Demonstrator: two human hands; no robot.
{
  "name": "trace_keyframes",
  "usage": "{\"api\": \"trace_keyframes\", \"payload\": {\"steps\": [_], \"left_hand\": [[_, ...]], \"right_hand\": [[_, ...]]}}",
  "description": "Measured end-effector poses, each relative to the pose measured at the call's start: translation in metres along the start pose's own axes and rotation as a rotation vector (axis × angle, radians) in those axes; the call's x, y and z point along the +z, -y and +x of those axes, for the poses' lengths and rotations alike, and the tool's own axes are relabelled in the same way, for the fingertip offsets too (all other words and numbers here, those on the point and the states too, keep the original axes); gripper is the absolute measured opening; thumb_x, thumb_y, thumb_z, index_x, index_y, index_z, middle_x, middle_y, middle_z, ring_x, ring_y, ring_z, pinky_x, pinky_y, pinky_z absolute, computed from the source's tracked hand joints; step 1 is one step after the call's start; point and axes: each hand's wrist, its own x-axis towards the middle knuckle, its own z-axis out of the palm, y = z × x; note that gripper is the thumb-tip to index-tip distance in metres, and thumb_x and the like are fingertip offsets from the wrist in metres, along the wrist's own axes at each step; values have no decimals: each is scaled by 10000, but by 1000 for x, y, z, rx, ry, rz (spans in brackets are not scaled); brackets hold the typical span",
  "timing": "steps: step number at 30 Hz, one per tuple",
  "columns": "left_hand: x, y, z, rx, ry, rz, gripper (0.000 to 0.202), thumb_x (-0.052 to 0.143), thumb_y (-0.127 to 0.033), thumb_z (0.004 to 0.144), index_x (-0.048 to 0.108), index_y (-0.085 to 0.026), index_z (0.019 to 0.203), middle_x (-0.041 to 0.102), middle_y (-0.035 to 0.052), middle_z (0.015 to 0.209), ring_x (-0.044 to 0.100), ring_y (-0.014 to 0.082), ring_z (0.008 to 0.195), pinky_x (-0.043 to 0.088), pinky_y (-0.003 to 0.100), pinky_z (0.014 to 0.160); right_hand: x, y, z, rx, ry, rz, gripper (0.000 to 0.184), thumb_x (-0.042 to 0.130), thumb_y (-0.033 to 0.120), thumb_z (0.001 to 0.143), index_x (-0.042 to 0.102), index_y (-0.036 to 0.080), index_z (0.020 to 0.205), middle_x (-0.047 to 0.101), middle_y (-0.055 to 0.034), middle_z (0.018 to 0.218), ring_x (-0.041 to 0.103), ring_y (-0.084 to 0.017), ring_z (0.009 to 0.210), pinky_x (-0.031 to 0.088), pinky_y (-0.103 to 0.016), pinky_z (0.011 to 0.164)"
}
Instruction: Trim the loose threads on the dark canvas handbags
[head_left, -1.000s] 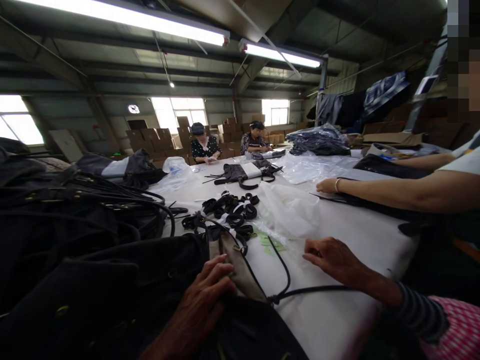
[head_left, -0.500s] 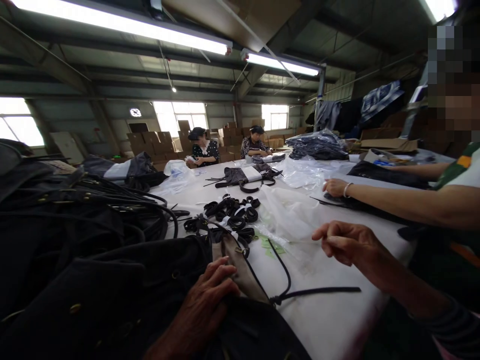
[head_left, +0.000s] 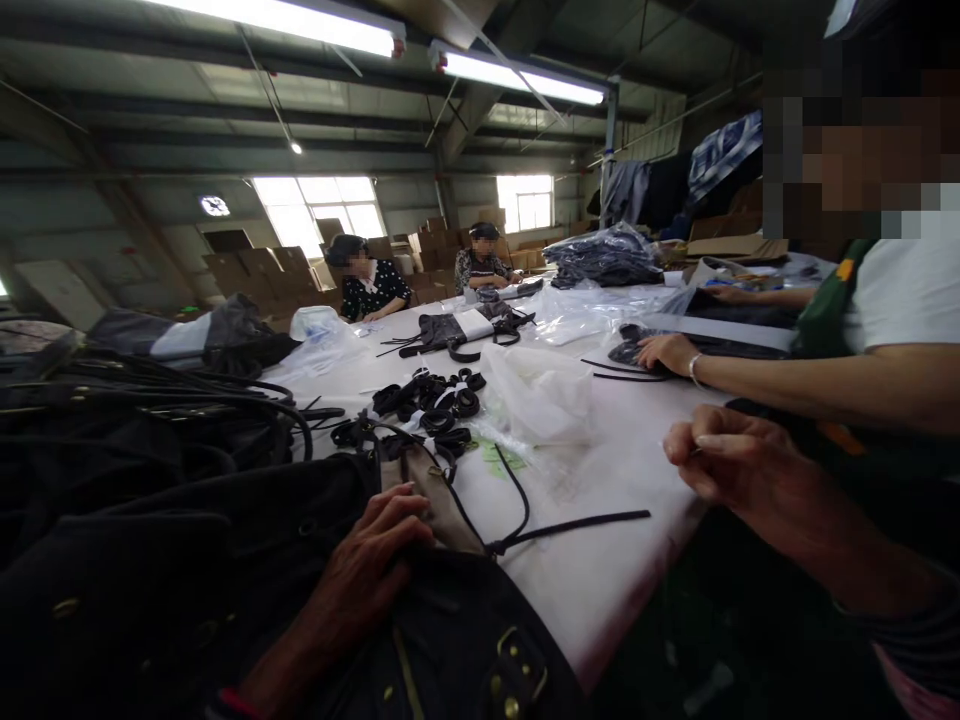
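My left hand (head_left: 367, 568) lies with spread fingers on a black bag (head_left: 300, 590) at the near edge of the white table (head_left: 600, 560), touching the bag's grey-beige inner panel (head_left: 431, 500). A thin black strap (head_left: 555, 525) runs from the bag across the table. My right hand (head_left: 739, 470) hovers off the table's right edge, raised, with its fingers curled in a loose pinch; whether anything is in it does not show.
A pile of black bags with straps (head_left: 150, 410) fills the left. Coiled black straps (head_left: 431, 400) and a clear plastic bag (head_left: 544, 395) lie mid-table. A co-worker's arm (head_left: 787, 375) reaches in from the right. Two people sit at the far end.
My right hand lifted off the table and drew back to the right, curling its fingers. The view swung to the right. My left hand stayed on the bag.
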Motion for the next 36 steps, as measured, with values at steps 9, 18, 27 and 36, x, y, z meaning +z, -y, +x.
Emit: {"api": "trace_keyframes", "payload": {"steps": [9,18,27,36], "left_hand": [[-2,-13,0,-15,-52,-63,368,485,-7,752,692,-248,936,630,11,1276,368,247,1411,365,415,1173],[-1,-22,-1,-11,-194,-106,352,460,14,772,693,-231,872,693,14,1142,464,222,1310,409,385,1116],[2,-18,-5,2,-168,-107,345,494,12,734,666,-230,910,675,2,1183,450,221,1336,404,398,1111],[1,-19,-5,-25,-142,-135,387,477,19,685,634,-241,925,660,-12,1202,413,213,1375,369,406,1135]], "right_hand": [[43,-15,15,-41,252,-165,239,771,394,841,644,197,790,633,-44,790,556,-151,640,416,-230,471],[179,-88,87,-479,569,-859,157,622,183,888,658,184,1041,616,-70,1079,607,-201,963,493,-322,853],[193,-124,130,-503,699,-1268,159,562,28,811,642,164,798,638,-70,911,581,-212,931,411,-287,799],[181,-102,149,-518,530,-1108,164,575,246,940,701,182,858,670,-54,932,633,-203,906,437,-298,822]]}}
